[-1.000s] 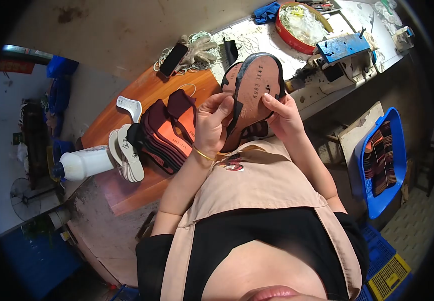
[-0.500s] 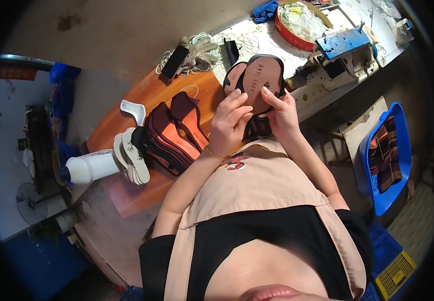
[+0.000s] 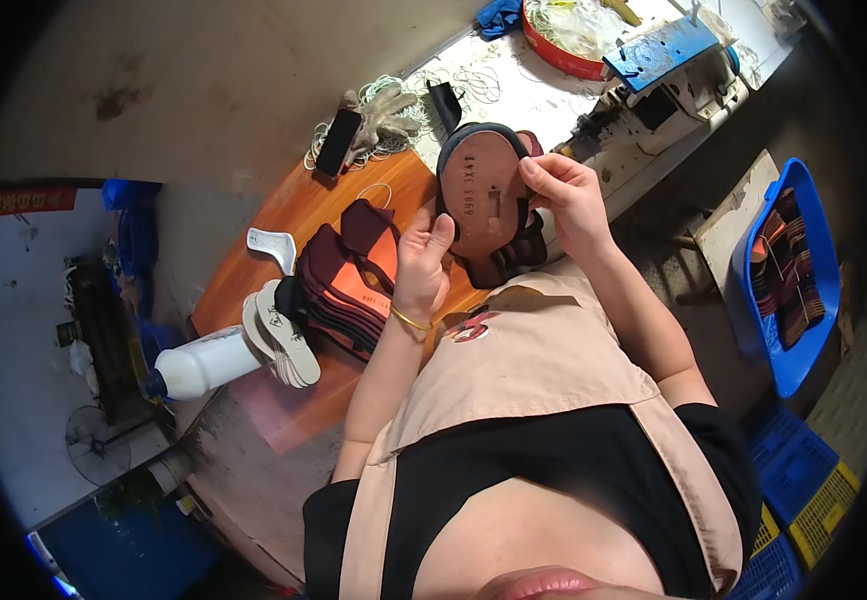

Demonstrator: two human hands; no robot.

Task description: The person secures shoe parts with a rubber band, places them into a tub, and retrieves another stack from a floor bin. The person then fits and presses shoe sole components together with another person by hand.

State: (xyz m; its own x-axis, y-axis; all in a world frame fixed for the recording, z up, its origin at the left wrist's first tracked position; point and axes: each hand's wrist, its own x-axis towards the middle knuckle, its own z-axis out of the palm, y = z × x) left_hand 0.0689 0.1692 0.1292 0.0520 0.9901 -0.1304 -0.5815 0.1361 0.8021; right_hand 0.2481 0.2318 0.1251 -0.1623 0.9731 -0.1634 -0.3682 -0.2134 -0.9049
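A pinkish-brown insole-shaped piece (image 3: 477,180) with a black rim and printed marks is held up between my two hands. My left hand (image 3: 423,265) grips its lower left edge, thumb on the face. On the upper right edge, my right hand (image 3: 565,195) pinches it between thumb and fingers. Part of a dark red piece (image 3: 530,143) shows behind it, and dark pieces (image 3: 523,250) lie below, near the apron. To the left, a stack of maroon and orange pieces (image 3: 338,290) rests on the orange-brown board (image 3: 238,275).
Beyond are a sewing machine (image 3: 668,100), a red round tray (image 3: 565,62), a phone (image 3: 338,142) and a glove (image 3: 381,112) on tangled cord. White soles (image 3: 281,335) and a white bottle (image 3: 203,365) stand left. A blue basin (image 3: 815,300) holds striped pieces at right.
The held piece has turned more upright, showing its full face. My left hand has moved down and left to its lower edge, and my right hand to its upper right. The view has shifted slightly.
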